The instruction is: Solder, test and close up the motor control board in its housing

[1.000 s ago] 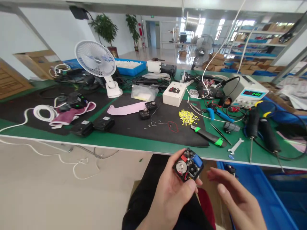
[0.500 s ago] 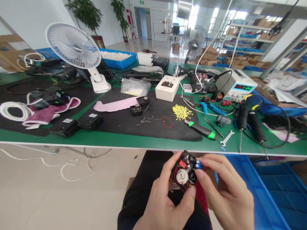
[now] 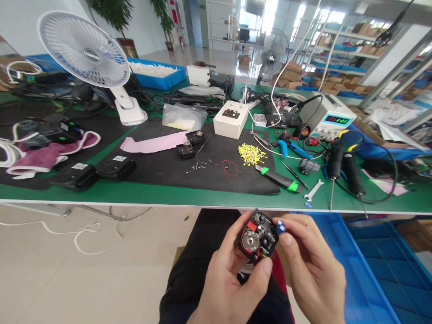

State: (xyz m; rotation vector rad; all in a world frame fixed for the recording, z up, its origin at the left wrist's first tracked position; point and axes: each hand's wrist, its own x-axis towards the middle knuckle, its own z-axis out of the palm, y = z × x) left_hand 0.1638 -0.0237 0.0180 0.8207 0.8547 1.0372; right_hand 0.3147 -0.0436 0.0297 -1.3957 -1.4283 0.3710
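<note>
My left hand is closed round a small black open device, held below the table's front edge over my lap. Inside it show a round metal motor face, a red part and wires. My right hand pinches a small blue component at the device's right edge, thumb and forefinger together. On the black mat above lie two similar small black assemblies, a red wire loop and a heap of yellow connectors.
A white desk fan stands at the left, a white switch box in the middle, a power supply at the right. Cutters, a green-tipped knife, a spanner and two black screwdrivers lie right. Blue bins stand under the table.
My right hand has come in from open beside the device to pinching its blue component. The device has turned slightly in my left hand. The view has tipped further down.
</note>
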